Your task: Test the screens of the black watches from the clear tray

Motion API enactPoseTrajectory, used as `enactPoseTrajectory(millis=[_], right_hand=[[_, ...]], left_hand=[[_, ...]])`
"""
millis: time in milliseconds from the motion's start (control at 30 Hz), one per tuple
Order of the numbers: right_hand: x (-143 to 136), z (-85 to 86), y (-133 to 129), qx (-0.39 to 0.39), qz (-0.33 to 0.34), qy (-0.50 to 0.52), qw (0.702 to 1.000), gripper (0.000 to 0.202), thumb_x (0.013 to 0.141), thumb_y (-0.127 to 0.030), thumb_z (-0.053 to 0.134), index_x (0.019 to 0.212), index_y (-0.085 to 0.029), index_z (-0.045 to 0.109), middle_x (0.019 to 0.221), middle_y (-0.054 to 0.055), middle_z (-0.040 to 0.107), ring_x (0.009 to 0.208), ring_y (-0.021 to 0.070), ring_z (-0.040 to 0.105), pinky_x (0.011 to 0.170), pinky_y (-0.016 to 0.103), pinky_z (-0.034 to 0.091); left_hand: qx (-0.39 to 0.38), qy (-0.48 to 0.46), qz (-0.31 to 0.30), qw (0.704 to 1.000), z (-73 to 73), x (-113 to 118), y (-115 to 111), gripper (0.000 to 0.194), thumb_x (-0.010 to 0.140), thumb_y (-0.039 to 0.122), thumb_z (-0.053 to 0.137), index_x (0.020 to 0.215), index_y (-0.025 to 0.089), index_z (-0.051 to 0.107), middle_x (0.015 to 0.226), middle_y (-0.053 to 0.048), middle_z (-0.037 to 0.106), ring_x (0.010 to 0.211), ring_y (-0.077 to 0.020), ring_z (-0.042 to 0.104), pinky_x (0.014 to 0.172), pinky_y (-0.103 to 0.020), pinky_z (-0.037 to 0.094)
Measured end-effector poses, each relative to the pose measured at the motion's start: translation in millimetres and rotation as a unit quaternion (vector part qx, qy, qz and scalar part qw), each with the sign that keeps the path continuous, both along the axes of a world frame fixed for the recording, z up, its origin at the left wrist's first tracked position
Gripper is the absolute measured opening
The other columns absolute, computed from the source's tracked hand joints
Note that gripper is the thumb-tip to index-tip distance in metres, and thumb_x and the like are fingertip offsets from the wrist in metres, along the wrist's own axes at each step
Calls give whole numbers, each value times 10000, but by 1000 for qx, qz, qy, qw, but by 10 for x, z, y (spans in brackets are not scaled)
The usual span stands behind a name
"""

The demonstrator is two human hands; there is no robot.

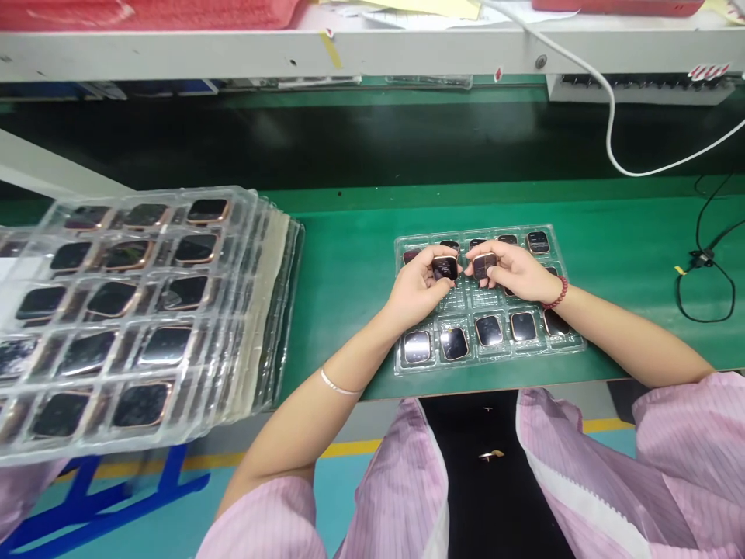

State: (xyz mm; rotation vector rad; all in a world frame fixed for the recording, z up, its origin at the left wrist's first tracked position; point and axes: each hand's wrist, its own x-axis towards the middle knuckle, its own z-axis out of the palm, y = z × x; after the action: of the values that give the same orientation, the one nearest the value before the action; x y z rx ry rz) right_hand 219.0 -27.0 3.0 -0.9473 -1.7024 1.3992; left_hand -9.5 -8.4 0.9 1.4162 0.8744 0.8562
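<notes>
Pinching one smartwatch (445, 269) in left fingers (441, 289) and another smartwatch (484, 266) in right fingers (500, 275), over the plastic tray (492, 359); probably light, stiff, smooth and little slippery, so better to take by edges.

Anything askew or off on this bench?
The tray stack at left: its edges don't line up, and it seems to jut past the front of the bench, though perspective may exaggerate that. No spill visible.
</notes>
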Motion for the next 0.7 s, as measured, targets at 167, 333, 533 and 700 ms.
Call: enactPoseTrajectory(millis=[167,333,533,700], right_hand=[[-8,-23,2,28,15,8,999,412,832,-87,579,1230,-196,591,1083,72,720,860,154,705,762,306,614],[-4,-32,0,33,17,6,999,391,862,-87,567,1238,-191,594,1103,79,717,847,145,701,758,305,613],[10,-15,4,-3,4,4,1000,416,859,-46,521,1253,-166,577,1068,79,724,781,126,700,706,274,603],[5,-14,6,10,12,9,1000,443,813,-19,537,1224,-178,589,1071,67,715,815,139,713,742,295,609]], left_hand=[[6,1,3,1000,21,3,-1,393,727,152,692,1112,168,615,979,-64,726,906,-187,700,803,-313,556],[9,-12,-4,1000,-2,2,6,371,723,139,670,1090,163,617,947,-60,723,850,-180,696,779,-321,567],[4,-5,1,1000,-17,-10,6,421,707,129,692,1121,167,626,983,-62,730,914,-185,696,799,-302,556],[0,-12,-5,1000,-10,2,7,378,724,131,665,1099,154,625,922,-44,715,785,-146,669,759,-295,555]])
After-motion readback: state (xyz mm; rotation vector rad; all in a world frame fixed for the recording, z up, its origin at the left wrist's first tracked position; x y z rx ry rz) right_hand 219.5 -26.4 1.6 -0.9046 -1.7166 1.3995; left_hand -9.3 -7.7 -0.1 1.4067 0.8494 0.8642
